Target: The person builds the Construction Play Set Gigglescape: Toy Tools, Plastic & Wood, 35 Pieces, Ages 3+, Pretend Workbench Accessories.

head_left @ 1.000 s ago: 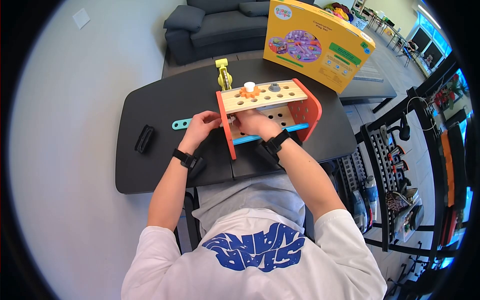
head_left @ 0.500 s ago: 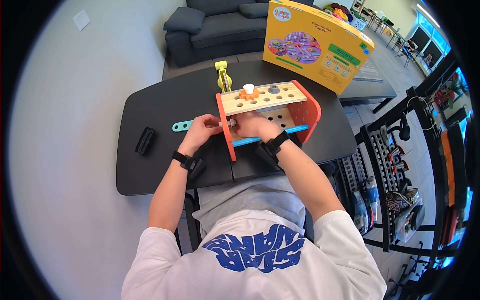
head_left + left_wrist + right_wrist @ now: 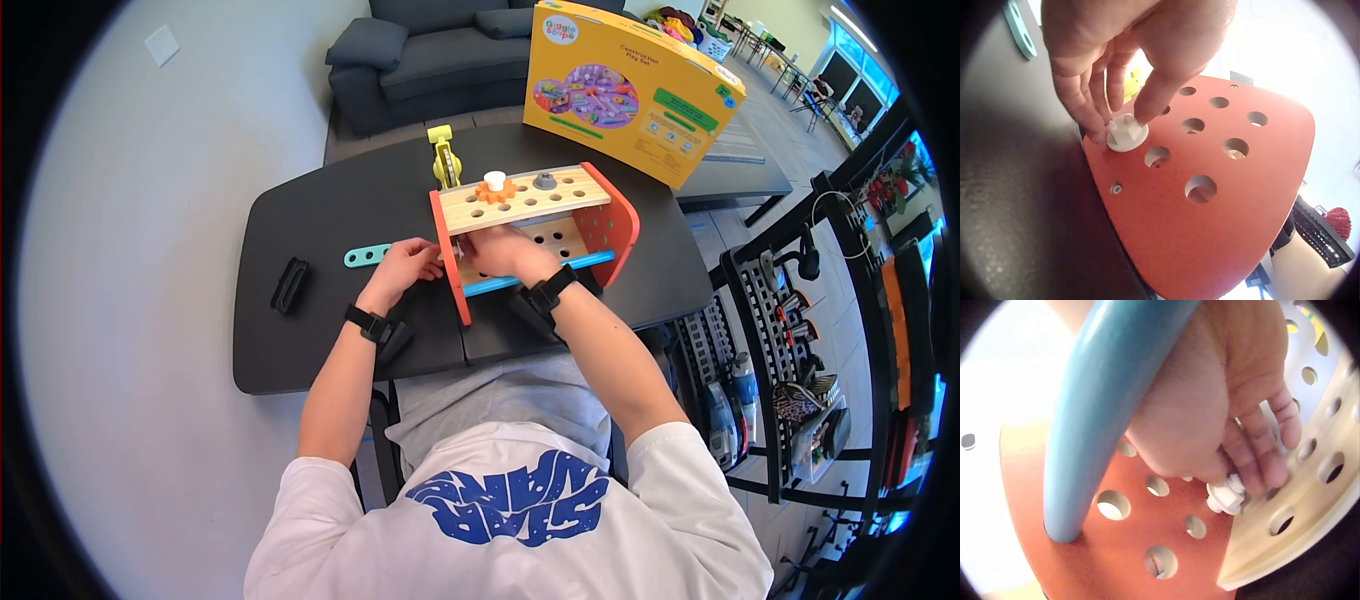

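A toy workbench has a red side panel with holes. On that panel's outer face, my left hand pinches a white plastic bolt head between thumb and fingers. My right hand reaches into the bench under the wooden top. Its thumb and fingertips hold a white nut-like piece against the inner face, near the wooden shelf. A blue bar crosses in front of the right hand. The bolt's shaft is hidden in the panel.
On the wooden top sit an orange gear with a white bolt and a grey bolt. A yellow-green toy piece stands behind, a teal strip and black object lie left, a yellow box stands at the back.
Both hands stay at the red panel. The left fingers have shifted slightly downward at its outer side, and the white piece inside shows less than half a second ago.
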Demonstrator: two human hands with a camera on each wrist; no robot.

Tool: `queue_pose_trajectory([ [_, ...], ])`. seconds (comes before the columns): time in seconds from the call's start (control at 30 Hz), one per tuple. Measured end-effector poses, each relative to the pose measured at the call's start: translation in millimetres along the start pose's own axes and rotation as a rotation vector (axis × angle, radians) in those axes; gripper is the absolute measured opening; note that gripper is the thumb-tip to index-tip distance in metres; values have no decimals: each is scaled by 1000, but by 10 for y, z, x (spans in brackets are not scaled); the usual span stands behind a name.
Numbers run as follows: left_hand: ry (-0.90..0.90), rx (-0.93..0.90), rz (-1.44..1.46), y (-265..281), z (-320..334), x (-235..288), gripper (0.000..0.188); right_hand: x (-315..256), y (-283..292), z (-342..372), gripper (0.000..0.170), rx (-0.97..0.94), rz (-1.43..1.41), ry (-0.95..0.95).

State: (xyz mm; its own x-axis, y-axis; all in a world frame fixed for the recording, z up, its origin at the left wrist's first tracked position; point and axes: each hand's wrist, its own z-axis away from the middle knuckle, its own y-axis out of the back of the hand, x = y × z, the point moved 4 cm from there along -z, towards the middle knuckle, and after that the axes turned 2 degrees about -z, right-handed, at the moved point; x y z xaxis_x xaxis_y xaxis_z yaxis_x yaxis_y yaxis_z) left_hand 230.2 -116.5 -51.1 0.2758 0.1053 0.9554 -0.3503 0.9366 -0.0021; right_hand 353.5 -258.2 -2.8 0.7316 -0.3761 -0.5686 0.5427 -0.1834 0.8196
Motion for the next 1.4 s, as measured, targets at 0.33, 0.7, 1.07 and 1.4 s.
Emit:
queue_pose_trajectory([
  [0.33, -297, 6, -116, -9, 65, 106, 9, 27, -56, 10, 26, 7, 39, 51],
  [0.7, -369, 141, -56, 5, 77, 117, 12, -22, -2, 42, 23, 83, 112, 89],
  [1.07, -223, 31, -82, 0, 74, 107, 12, 67, -68, -18, 23, 140, 101, 117],
  [1.4, -344, 124, -86, 83, 20, 99, 5, -12, -18, 30, 24, 104, 150, 148],
])
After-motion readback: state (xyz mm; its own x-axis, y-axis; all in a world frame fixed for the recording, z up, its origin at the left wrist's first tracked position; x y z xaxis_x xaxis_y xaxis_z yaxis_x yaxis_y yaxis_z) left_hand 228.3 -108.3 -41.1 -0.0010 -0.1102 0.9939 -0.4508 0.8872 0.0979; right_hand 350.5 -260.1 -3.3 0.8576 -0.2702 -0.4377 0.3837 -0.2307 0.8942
